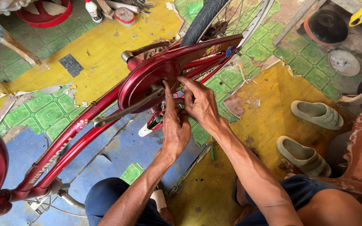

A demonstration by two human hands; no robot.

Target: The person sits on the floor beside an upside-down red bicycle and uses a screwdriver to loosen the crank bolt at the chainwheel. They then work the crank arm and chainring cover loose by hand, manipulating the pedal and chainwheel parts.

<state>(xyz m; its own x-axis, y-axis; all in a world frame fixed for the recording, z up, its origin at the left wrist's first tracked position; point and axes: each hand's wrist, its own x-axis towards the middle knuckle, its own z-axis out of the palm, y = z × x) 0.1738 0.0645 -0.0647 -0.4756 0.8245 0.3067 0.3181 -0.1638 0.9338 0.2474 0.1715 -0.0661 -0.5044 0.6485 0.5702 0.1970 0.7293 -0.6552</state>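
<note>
On patchwork floor (105, 46), red bicycle (84, 121) lies inverted so crank area faces us. Our left hand (176, 129) and right hand (200, 102) meet beside chain guard (147, 79), fingertips pinching small part there; part hidden. Pedal crank (126, 111) juts clear. Sandals (311, 134) parked aside.

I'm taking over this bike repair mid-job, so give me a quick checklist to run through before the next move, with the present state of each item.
1. Both hands at the crank: ok. The left hand and right hand meet beside the red chain cover.
2. Bike frame lying steady on the floor: ok.
3. Small part between the fingertips: cannot tell, hidden.
4. Crank arm clear of the fingers: ok.
5. Rear wheel clear of the hands: ok.
6. Sandals away from the work: ok.
</note>
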